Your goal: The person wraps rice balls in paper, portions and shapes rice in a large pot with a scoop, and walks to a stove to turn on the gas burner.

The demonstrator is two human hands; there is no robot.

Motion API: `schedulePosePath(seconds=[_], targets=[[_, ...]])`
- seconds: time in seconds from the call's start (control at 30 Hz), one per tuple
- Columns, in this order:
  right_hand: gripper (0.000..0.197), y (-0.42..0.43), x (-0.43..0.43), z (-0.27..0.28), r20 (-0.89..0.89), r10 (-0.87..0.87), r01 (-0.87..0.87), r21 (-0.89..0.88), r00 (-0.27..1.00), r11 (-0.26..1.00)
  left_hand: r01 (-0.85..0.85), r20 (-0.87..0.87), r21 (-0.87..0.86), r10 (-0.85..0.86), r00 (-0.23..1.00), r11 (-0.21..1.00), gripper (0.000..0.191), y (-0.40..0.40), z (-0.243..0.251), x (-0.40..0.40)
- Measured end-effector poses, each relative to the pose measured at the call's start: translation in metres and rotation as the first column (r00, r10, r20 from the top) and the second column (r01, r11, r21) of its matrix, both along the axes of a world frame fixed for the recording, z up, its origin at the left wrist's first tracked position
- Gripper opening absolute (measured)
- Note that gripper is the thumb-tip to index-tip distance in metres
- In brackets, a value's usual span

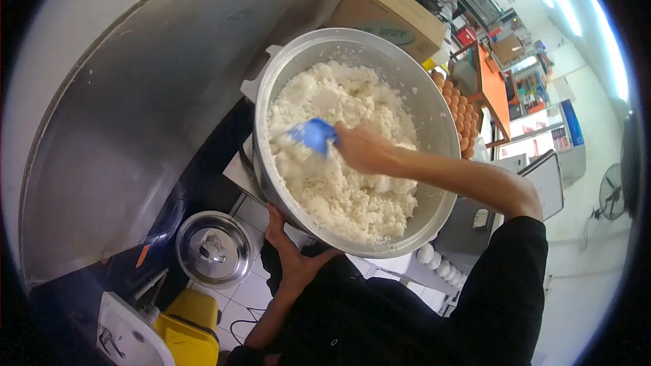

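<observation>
A large round metal pot [432,183] holds a big heap of cooked white rice [356,107], with grains stuck to its inner wall. Over the rice, my right hand [361,150] grips a blue plastic scoop [314,134]. The scoop is blurred, and its front edge is down at the rice on the pot's left side. My left hand [295,259] is at the pot's lower outer side, fingers and thumb spread, fingertips against the wall below the rim. Nothing is held in it.
Behind the pot stands a cardboard box [386,15]; brown eggs [460,117] are stacked to its right. A sheet-metal hood [132,96] spans the left. Lower left are a round steel basin [241,259], a yellow bin [190,340] and a white sink [122,335]. White bowls [442,267] line the right.
</observation>
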State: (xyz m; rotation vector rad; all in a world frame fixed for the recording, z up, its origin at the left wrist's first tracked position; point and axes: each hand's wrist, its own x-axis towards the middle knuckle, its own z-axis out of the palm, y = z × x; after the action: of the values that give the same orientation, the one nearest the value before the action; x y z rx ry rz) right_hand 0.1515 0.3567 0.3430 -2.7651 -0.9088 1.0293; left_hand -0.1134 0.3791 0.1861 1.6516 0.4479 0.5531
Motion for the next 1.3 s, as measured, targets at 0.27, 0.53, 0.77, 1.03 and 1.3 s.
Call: schedulePosePath(seconds=[0.27,0.53,0.77,1.03,1.3], targets=[[0.033,-0.089,-0.030,0.004,-0.377,0.074,-0.053,0.068,0.923,0.996,-0.016,-0.074,0.079,0.022,0.997,0.997,0.147,0.004,0.009,-0.004],[0.027,-0.160,0.053,0.050,-0.393,-0.452,0.539,0.143,0.801,0.830,0.005,-0.096,0.106,0.006,0.995,0.994,0.148,0.001,0.007,-0.001],[0.027,-0.097,0.025,0.011,0.453,-0.081,0.014,0.149,0.888,0.989,-0.027,-0.009,0.022,0.027,1.000,0.999,0.148,0.002,-0.006,-0.001],[0.027,-0.108,0.037,0.084,0.581,0.152,-0.260,0.107,0.800,0.960,-0.006,-0.051,0.117,0.012,0.999,0.993,0.149,0.004,0.007,0.001],[0.031,-0.081,-0.080,0.016,0.523,0.372,-0.288,-0.238,0.767,0.928,-0.005,-0.075,0.044,0.008,0.997,0.999,0.148,0.004,-0.003,0.000]])
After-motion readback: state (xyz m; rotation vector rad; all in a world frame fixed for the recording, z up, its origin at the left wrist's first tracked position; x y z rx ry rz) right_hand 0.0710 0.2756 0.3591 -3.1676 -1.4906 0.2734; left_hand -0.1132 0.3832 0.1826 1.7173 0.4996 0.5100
